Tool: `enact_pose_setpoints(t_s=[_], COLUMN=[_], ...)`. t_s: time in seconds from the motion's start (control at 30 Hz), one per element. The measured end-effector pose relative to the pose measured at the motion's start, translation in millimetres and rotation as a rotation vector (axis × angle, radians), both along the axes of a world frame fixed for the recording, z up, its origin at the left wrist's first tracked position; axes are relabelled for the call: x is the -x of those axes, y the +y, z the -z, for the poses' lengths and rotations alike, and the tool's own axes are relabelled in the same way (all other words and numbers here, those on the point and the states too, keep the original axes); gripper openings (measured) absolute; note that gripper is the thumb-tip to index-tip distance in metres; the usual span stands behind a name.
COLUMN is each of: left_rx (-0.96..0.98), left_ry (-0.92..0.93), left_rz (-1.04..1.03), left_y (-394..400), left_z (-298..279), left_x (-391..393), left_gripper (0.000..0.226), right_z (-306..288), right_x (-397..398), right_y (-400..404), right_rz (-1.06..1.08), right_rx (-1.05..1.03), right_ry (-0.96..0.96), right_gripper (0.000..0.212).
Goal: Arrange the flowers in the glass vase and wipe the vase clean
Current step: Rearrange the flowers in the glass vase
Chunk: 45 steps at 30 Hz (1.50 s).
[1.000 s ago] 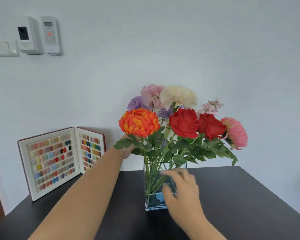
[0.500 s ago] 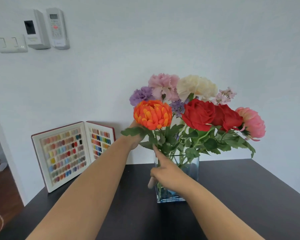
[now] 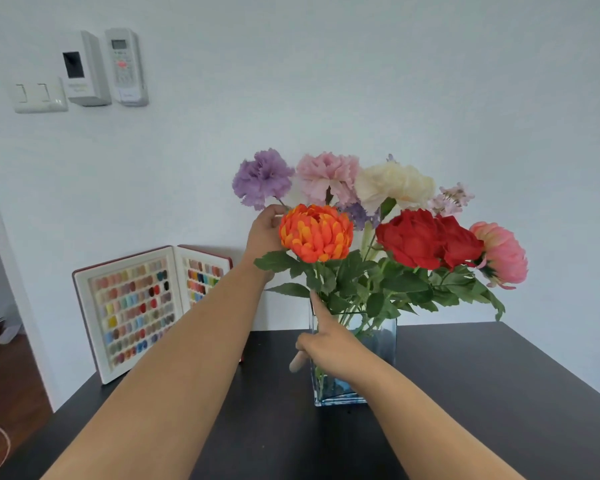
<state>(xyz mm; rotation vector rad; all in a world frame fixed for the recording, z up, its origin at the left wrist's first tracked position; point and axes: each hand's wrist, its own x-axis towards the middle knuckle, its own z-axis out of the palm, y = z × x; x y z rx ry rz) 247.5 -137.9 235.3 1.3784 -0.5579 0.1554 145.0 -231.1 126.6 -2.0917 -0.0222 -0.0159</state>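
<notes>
Head view: the vase point(image 3: 378, 344) stands on the dark table point(image 3: 499, 393), all flowers already in it, so you're arranging, not loading. Your left hand point(image 3: 265, 233) is raised above and left of the vase, fingers closed around the purple bloom's point(image 3: 262, 178) stem just behind the orange bloom point(image 3: 316, 233), likely to shift that head outward. Your right hand point(image 3: 329, 344) steadies the vase's front, index finger stretched up to the rim among the leaves (the other fingers' spread I cannot tell). No cloth shows; wiping waits.
</notes>
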Motion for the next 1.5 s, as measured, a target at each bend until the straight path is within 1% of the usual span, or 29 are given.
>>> enact_pose_setpoints(t_s=[0.03, 0.07, 0.13, 0.17, 0.27, 0.4, 0.53, 0.63, 0.73, 0.87, 0.93, 1.03, 1.17, 1.27, 1.37, 1.43, 1.5], left_rx=[0.032, 0.056, 0.052, 0.047, 0.071, 0.209, 0.347, 0.434, 0.443, 0.447, 0.477, 0.516, 0.492, 0.445, 0.377, 0.255, 0.033], left_ry=[0.011, 0.007, -0.081, -0.095, -0.032, 0.016, -0.014, -0.038, -0.071, -0.111, -0.144, -0.242, -0.332, -0.374, -0.402, -0.439, -0.553], left_rz=[-0.011, -0.045, -0.183, -0.225, -0.261, -0.342, -0.355, -0.329, -0.329, -0.319, -0.352, -0.453, -0.531, -0.513, -0.466, -0.467, -0.555], left_y=[0.4, 1.5, 4.5, 5.9, 12.8, 30.7, 56.6, 76.1, 90.4, 104.4, 113.9, 136.0, 159.6, 160.1, 149.1, 138.8, 132.5], left_z=[-4.5, -8.2, -10.2, -9.8, -3.0, -5.6, -14.6, -26.6, -36.1, -45.1, -48.3, -52.0, -51.4, -54.7, -57.5, -51.4, -38.7], left_x=[-3.7, -7.6, -13.5, -14.2, -20.2, -27.9, -33.4, -30.7, -25.3, -14.7, -7.6, 5.0, 21.8, 29.5, 30.2, 27.9, 23.0], left_gripper=[0.009, 0.013, 0.011, 0.010, 0.007, 0.006, 0.010, 0.005, 0.008, 0.009, 0.010, 0.009, 0.006, 0.005, 0.004, 0.004, 0.012], right_z=[0.6, 1.3, 2.3, 2.5, 1.7, 1.0, 1.0, -0.9, -1.5, -1.9, -0.6, 3.3, 8.0, 9.3, 12.9, 14.2, 14.5], right_x=[0.0, 0.4, 1.3, 1.6, 2.0, 3.1, 4.9, 6.6, 7.6, 7.1, 7.7, 11.2, 14.7, 15.9, 15.9, 15.9, 16.2], right_y=[0.3, 0.3, -0.5, -1.1, -2.4, -2.5, -3.2, -3.1, -2.0, 0.2, -0.3, -0.6, -3.0, -6.4, -6.7, -5.9, -5.3], right_rz=[0.001, 0.003, 0.012, 0.019, 0.035, 0.042, 0.040, 0.060, 0.093, 0.215, 0.246, 0.243, 0.271, 0.289, 0.300, 0.294, 0.289], right_rx=[-0.007, -0.013, -0.037, -0.057, -0.104, -0.115, -0.116, -0.136, -0.165, -0.228, -0.255, -0.294, -0.322, -0.291, -0.242, -0.209, -0.206], right_ry=[0.002, 0.003, 0.006, 0.007, 0.007, 0.011, 0.010, 0.002, -0.004, -0.032, -0.057, -0.078, -0.096, -0.114, -0.173, -0.224, -0.251], right_gripper=[0.094, 0.094, 0.093, 0.093, 0.093, 0.093, 0.092, 0.092, 0.091, 0.090, 0.086, 0.082, 0.080, 0.075, 0.066, 0.060, 0.056])
